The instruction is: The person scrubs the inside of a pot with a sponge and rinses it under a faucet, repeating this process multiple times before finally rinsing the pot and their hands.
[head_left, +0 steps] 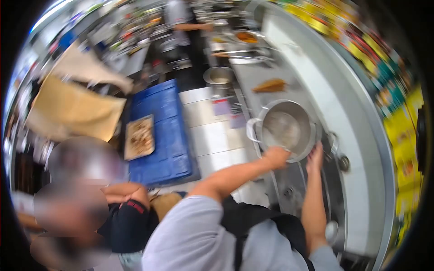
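Note:
A large metal pot (pixel 312 128) stands tilted slightly towards me over the steel counter, with a pale, blurred content at its bottom. My left hand (pixel 275 157) is closed at the pot's near rim, its fingers partly hidden by blur. Against the pot's outer right side, near the rim, rests my right hand (pixel 315 158), with its fingers round the edge. A loop handle sticks out on the pot's left. Behind the pot, a brown, flat piece (pixel 270 85) lies on the counter.
A blue crate lid (pixel 165 131) at the left bears a tray of chopped food (pixel 139 137). Beside it are tan sheets (pixel 77 106). Co-workers stand at the lower left and the far end. A smaller pot (pixel 219 77) is ahead; yellow packs (pixel 404 162) line the right.

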### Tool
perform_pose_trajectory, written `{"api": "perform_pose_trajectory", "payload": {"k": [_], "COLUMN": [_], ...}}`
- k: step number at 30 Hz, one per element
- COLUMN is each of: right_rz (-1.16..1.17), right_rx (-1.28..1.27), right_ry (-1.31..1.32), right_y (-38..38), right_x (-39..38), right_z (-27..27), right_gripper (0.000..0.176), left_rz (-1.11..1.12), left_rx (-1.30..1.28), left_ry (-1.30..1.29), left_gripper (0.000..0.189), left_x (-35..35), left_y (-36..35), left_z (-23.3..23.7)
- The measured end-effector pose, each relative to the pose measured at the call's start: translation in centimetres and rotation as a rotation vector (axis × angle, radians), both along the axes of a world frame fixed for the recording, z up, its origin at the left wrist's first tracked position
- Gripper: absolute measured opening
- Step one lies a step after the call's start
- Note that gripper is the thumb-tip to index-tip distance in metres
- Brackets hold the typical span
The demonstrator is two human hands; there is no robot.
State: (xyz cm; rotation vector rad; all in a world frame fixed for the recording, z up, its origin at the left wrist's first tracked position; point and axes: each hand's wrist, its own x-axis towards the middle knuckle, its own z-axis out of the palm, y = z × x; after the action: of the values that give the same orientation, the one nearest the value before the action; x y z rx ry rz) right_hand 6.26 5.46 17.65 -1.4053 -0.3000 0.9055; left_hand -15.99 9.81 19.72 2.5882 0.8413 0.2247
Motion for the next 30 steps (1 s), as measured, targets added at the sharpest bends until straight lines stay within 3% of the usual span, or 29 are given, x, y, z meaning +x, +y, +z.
{"api": "perform_pose_trajectory", "payload": {"k": [1,5,9,11,15,20,23,27,30], "right_rz": [0.114,0.306,0.496,0.526,0.552,0.608,0.668,0.633,0.443], "right_rx": [-0.075,-0.293,-0.090,0.013,0.033,0.122,0.226,0.301,0.135], "right_ry": [-0.002,0.232,0.290,0.354,0.226,0.412,0.333,0.343,0.523], "right_y": [-1.8,-5.7,-5.7,-4.9,-1.8,-0.5,-1.2,-0.5,1.3], "right_x": [-0.8,-4.3,-10.2,-13.2,-12.2,-12.0,-13.4,-14.4,-16.3], "right_z": [-1.4,-10.9,-9.7,-5.8,-6.9,-8.2,-7.9,-7.3,-3.9], "right_gripper": [0.078,0.081,0.065,0.056,0.059,0.056,0.057,0.052,0.041], "left_rz": [0.073,0.277,0.361,0.363,0.458,0.462,0.448,0.440,0.530], "left_rx": [-0.033,-0.180,-0.185,-0.209,-0.331,-0.416,-0.448,-0.486,-0.488], "left_ry": [-0.086,-0.263,-0.307,-0.313,-0.333,-0.438,-0.458,-0.434,-0.492], "left_gripper": [0.036,0.042,0.047,0.052,0.045,0.049,0.051,0.056,0.071], "left_x": [1.0,2.6,4.7,5.4,6.3,6.4,5.2,5.9,8.4], "left_y": [-0.4,-0.3,-0.1,0.1,0.7,2.3,2.5,3.0,3.1], "left_z": [-0.7,1.1,2.0,2.5,3.5,4.1,5.5,5.8,3.7]}}
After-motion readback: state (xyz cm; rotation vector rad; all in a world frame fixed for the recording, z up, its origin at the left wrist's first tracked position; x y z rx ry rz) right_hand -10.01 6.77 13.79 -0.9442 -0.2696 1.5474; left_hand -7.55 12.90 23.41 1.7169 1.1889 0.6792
